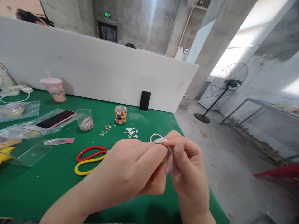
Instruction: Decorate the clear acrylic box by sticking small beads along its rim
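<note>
Over the table's right part, my left hand (137, 165) and my right hand (191, 161) meet, both closed with their fingertips pinched together. A thin white loop (156, 136) sticks out beyond the fingers; the rest of what they hold is hidden. Behind my left forearm lie scissors (92, 154) with one red and one yellow handle, their blades covered by my hand. Farther off are a pile of small white pieces (132, 133), scattered coloured pieces (107, 127) and a round cup covered in coloured mosaic tiles (121, 115).
On the green table (63, 186) stand a clear cup of small pieces (86, 123), a pink drink cup (54, 90) and a clear plastic stand (35, 152). A phone (56, 119) lies on plastic bags. Another black phone (145, 100) leans on the white partition (105, 71).
</note>
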Tool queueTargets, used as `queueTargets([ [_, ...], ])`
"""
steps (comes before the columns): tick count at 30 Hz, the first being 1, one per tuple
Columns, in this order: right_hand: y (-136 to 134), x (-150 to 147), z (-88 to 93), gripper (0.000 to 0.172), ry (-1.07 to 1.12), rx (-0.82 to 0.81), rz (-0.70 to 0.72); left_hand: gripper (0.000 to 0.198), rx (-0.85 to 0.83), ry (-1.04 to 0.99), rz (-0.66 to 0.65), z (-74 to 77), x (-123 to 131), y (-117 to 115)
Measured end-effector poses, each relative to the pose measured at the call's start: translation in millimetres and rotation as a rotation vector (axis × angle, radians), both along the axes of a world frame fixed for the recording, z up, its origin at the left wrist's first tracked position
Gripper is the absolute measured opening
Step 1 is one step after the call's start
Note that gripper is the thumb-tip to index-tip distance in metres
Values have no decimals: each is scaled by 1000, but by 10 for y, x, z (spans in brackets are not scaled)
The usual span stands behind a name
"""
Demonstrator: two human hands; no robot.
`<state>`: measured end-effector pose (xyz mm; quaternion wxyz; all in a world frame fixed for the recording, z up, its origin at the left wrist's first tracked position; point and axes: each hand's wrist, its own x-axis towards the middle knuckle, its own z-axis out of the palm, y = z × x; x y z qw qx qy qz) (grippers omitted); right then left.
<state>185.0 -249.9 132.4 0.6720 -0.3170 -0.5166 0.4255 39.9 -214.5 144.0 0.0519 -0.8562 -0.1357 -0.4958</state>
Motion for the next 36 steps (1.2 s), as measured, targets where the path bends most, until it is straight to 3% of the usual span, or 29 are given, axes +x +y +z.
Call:
queueTargets([
  [8, 1, -66, -10, 22, 154, -71, 144, 17, -189, 63, -53, -69, -77, -4],
  [12, -3, -79, -11, 23, 146, -54, 137, 17, -237, 74, -62, -77, -76, 4],
  [19, -2, -83, -36, 25, 145, -61, 138, 18, -182, 99, -11, -33, -74, -16],
  [27, 11, -74, -67, 22, 165, -72, 173, 19, -265, 142, -6, -34, -88, -30],
  [36, -3, -76, -86, 24, 137, -73, 101, 16, -321, 116, -35, -56, -68, -26],
])
